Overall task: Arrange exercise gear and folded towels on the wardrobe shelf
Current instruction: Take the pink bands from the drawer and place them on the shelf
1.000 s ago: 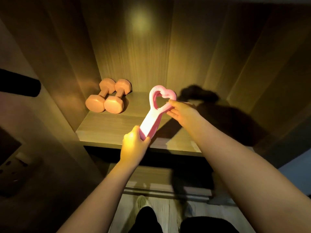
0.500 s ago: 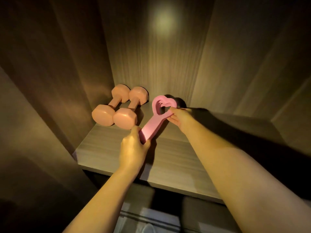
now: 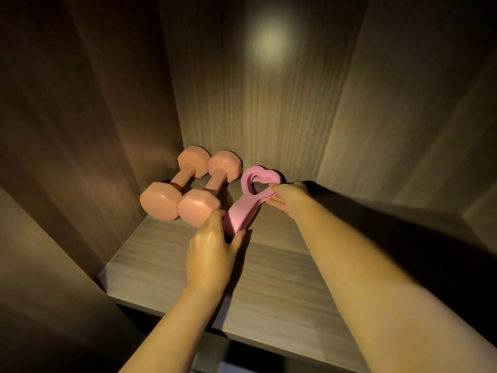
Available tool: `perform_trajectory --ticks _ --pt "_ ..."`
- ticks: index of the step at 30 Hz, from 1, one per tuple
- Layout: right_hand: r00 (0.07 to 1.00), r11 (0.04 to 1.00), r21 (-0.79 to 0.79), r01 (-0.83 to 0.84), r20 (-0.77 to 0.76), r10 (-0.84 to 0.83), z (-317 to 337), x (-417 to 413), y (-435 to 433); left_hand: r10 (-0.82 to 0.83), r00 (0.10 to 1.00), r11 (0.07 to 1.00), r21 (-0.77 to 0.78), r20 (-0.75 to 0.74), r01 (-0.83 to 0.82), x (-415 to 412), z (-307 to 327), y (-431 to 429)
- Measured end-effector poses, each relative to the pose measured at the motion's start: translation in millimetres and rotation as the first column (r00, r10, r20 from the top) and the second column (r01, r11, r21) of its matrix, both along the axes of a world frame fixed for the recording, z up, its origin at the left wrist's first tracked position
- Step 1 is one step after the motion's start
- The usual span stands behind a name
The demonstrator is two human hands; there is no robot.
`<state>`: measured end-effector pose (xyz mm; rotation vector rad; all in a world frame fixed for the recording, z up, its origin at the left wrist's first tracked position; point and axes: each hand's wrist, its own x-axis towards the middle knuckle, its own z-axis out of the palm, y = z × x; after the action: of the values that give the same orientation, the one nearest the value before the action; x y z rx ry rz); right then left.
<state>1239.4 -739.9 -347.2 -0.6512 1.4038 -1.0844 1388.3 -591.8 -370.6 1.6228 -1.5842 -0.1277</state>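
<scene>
Left hand (image 3: 212, 254) and right hand (image 3: 289, 196) each pinch an end of the pink resistance band (image 3: 243, 208), apparently to lay it neatly beside the dumbbells (image 3: 199, 208).

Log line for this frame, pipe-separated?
left hand: grips pink band | right hand: pinches its far loop | dumbbells: on shelf, left of band

A round patch of light (image 3: 269, 47) glows at upper centre on the wood-grain back panel (image 3: 242, 125), flanked by a dark left side panel (image 3: 80, 117) and a shadowed right side panel (image 3: 403, 117)
</scene>
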Motion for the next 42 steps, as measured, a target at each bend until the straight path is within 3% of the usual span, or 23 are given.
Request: perform_trajectory --ticks 11,16,19,21,23,33,42 --pt "0.988 0.987 -0.044 -0.155 -0.025 0.154 -1 1 2 -0.052 0.990 0.992 -0.112 0.128 0.066 9 -4 4" --pt "0.996 0.997 -0.018 -0.072 -0.054 0.071 -2 7 -3 -0.022 0.996 0.998 -0.054 0.091 0.027 11 -3 2" --pt "0.932 0.999 -0.003 -0.045 -0.361 0.041 0 14 -8 -0.008 0.995 0.999 -0.035 0.099 0.011 9 0 -1" --pt "0.785 0.997 -0.001 -0.081 -0.616 0.064 1 14 -7 -0.002 0.990 1.000 -0.011 0.139 0.004 8 2 0" --pt "0.694 0.994 -0.010 -0.107 -0.717 0.067 0 9 -6 -0.002 0.985 1.000 0.001 0.174 0.002 9 3 2" --pt "0.828 0.988 -0.147 -0.052 -0.559 -0.040 -7 12 -3 -0.120 0.942 0.988 -0.058 0.312 0.145 11 8 2" --pt "0.840 0.983 -0.173 -0.065 -0.541 -0.040 -8 10 -3 -0.092 0.945 0.992 -0.057 0.313 0.116 11 2 2"
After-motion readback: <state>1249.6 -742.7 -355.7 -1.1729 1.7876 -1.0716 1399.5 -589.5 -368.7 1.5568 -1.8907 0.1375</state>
